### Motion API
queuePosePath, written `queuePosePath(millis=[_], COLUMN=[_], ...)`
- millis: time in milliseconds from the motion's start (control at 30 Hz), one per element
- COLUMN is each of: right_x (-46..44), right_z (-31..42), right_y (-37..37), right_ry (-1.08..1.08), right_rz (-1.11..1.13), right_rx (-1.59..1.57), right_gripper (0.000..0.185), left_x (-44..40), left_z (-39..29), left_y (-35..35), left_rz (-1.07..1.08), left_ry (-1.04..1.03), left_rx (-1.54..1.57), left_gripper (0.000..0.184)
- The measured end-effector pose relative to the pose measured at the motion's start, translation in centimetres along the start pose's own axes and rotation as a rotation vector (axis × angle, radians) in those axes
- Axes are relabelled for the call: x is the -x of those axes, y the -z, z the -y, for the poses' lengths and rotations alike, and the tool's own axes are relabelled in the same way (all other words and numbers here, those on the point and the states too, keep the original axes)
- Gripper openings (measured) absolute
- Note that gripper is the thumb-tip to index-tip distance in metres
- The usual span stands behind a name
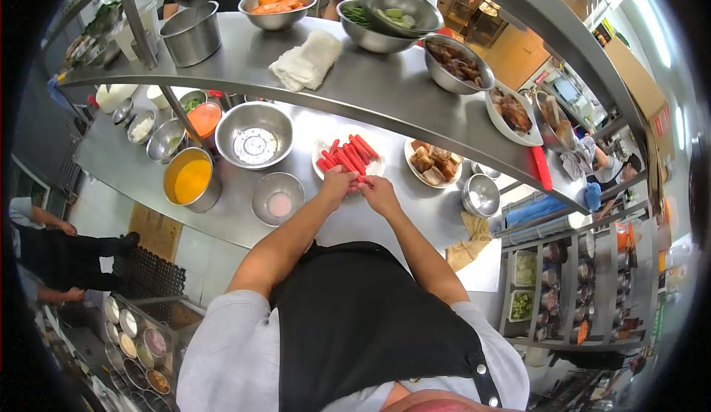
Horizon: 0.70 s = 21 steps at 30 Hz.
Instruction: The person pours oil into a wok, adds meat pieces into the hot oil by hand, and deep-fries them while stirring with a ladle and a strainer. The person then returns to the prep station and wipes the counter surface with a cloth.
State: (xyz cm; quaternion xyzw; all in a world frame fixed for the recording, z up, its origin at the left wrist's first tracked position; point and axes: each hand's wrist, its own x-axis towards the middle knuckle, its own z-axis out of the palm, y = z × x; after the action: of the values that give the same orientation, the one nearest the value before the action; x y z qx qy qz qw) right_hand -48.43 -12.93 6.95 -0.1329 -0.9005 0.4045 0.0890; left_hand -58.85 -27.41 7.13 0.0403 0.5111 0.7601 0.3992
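A white plate [378,166] on the steel counter holds a pile of red sausages [353,153]. At its near edge my left hand [338,183] and my right hand [380,195] come close together. Both have their fingers closed on one red sausage [359,181], of which only a short piece shows between them. A small steel bowl [278,198] with something pink in the bottom stands left of my left hand. To the right of the plate is another plate of browned chunks [435,164], perhaps meat or tofu.
A large steel bowl [254,135] and a pot of yellow liquid [192,180] stand to the left. Overhead runs a steel shelf [244,77] with bowls of food, a white towel [306,60] and a red-handled knife [541,167]. A tan cloth [471,241] lies at right. Other people stand nearby.
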Motion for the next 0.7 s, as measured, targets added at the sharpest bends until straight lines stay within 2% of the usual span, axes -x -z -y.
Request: queuePosePath(millis=[133,200,233,300,433,500,533,567,633,700], right_x=[-2.7,-5.0,-5.7,-6.9,-7.3,-7.1,-6.6,-6.2,-4.2,-0.7], right_z=[-1.0,-4.6,-5.2,-6.2,-7.9,-7.3,-6.8,-6.7,-6.7,-6.6], right_y=[-0.6,-0.1,0.3,0.6,-0.3,-0.1,0.3,0.9,1.7,2.9], right_ry=[-0.107,-0.155,-0.165,-0.171,-0.132,-0.105,-0.094,-0.127,-0.162,-0.143], right_rz=[-0.108,-0.181,-0.2,-0.233,-0.098,-0.109,-0.116,-0.064,-0.091,-0.126], right_rx=[0.005,-0.03,0.055,0.215,0.267,0.218,0.188,0.152,0.097,0.061], right_gripper=[0.029,0.028,0.029,0.03,0.037,0.04,0.042,0.051,0.054,0.051], left_x=[-1.0,1.2,2.2,4.9,13.4,18.6,21.1,23.5,28.5,34.0], left_z=[-0.3,-1.3,-1.9,-1.4,1.3,3.5,5.2,6.9,11.6,19.6], left_y=[0.6,0.8,0.9,2.0,4.3,5.9,6.9,7.9,10.4,13.1], left_rz=[-0.045,-0.049,-0.051,0.01,0.069,0.012,-0.089,-0.19,-0.457,-0.774], left_ry=[0.044,0.031,0.019,0.022,-0.021,-0.028,0.009,0.042,0.071,0.097], left_rx=[0.067,0.021,-0.004,-0.038,-0.198,-0.237,-0.227,-0.22,-0.281,-0.213], left_gripper=[0.06,0.071,0.076,0.076,0.071,0.062,0.059,0.057,0.055,0.057])
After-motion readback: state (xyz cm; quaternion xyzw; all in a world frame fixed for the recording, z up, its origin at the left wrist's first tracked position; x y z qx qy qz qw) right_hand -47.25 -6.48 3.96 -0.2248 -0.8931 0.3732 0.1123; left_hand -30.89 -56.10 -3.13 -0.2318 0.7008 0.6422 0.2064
